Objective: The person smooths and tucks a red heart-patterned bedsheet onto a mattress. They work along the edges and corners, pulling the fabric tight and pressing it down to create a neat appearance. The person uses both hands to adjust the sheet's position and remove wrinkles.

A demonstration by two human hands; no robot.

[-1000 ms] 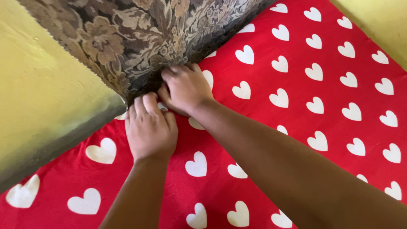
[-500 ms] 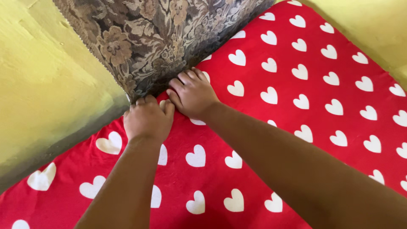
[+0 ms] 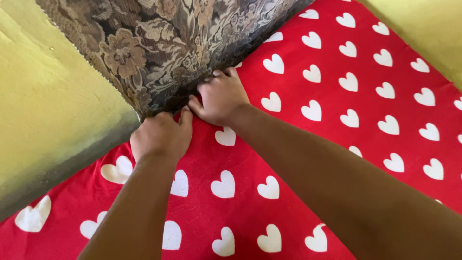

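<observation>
Fingers (image 3: 169,117) of left hand (image 3: 161,136) curled, those of right hand (image 3: 222,98) bent, pressing red heart-print sheet (image 3: 337,144) under floral cushion (image 3: 168,48) beside yellow wall (image 3: 48,110). Best pushed deep and pulled taut, avoiding wrinkles.

A home bedroom: a heart-print red sheet (image 3: 337,144), a floral upholstered headboard (image 3: 178,43), yellow walls (image 3: 43,110).

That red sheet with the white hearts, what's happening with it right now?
A person has both hands at the edge of the red sheet, where it meets a brown flowered cloth near a yellow wall. The left hand is a fist; the right hand presses its fingertips in under the flowered cloth.
</observation>
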